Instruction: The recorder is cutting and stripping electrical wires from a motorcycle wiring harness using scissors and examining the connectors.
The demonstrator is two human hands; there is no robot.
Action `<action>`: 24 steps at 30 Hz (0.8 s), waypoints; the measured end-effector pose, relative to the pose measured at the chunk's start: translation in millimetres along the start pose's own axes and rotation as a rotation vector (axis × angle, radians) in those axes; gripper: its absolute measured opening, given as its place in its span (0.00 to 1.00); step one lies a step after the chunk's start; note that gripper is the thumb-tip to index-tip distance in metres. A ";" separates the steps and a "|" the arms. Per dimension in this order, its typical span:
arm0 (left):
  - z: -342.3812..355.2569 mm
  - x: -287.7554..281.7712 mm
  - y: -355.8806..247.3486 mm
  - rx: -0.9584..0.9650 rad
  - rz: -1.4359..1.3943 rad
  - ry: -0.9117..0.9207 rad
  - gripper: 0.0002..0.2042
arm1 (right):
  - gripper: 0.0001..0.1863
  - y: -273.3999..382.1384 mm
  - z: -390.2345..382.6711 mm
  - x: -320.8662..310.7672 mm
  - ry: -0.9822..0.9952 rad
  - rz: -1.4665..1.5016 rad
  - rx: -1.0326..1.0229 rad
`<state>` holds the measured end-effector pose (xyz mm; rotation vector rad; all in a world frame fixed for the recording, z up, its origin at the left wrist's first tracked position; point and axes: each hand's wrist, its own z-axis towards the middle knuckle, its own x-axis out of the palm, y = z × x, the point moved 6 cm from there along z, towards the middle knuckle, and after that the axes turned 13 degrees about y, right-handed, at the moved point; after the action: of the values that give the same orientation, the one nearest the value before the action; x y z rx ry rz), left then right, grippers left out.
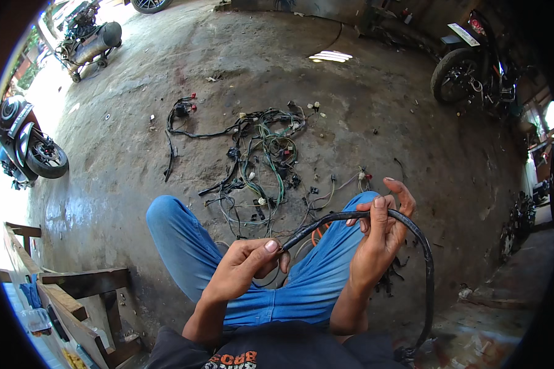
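Observation:
A thick black taped wire bundle [426, 264] runs across my lap, bends over to the right and drops toward the lower right. My left hand [246, 265] pinches its left end, where thin wires come out. Farther right, my right hand [378, 230] grips the same bundle between thumb and fingers, with the index finger raised off it. On the floor ahead of my knees lies a tangled wiring harness [268, 147] with green, black and white wires and several connectors. Some thin wires reach from it toward my left hand; whether they join the bundle I cannot tell.
Motorcycles stand at the left [34, 144] and far right [474, 67]. An engine-like machine with a tank [95, 46] is at the far left. Beside me on the left is a wooden bench [86, 283] holding a clear plastic container [37, 321]. Small scraps dot the concrete floor [240, 61].

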<state>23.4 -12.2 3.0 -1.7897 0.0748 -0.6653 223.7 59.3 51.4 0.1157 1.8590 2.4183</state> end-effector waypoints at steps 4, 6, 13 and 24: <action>0.0 1.9 0.5 -0.002 -0.011 0.014 0.24 | 0.12 -3.9 1.6 1.6 0.039 0.081 0.072; 0.6 2.8 -1.5 -0.005 -0.012 0.020 0.24 | 0.12 -7.2 2.0 -0.4 0.039 0.094 0.085; 0.4 3.7 -1.8 -0.040 -0.045 0.041 0.24 | 0.12 -16.7 -0.5 -5.7 0.078 0.118 0.195; -3.7 -0.2 -2.2 -0.013 -0.031 0.014 0.24 | 0.13 -16.5 -4.1 -5.1 0.057 0.160 0.277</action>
<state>20.9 -14.6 5.6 -1.8016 0.0605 -0.7007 228.7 59.0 34.4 0.2243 2.2836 2.2653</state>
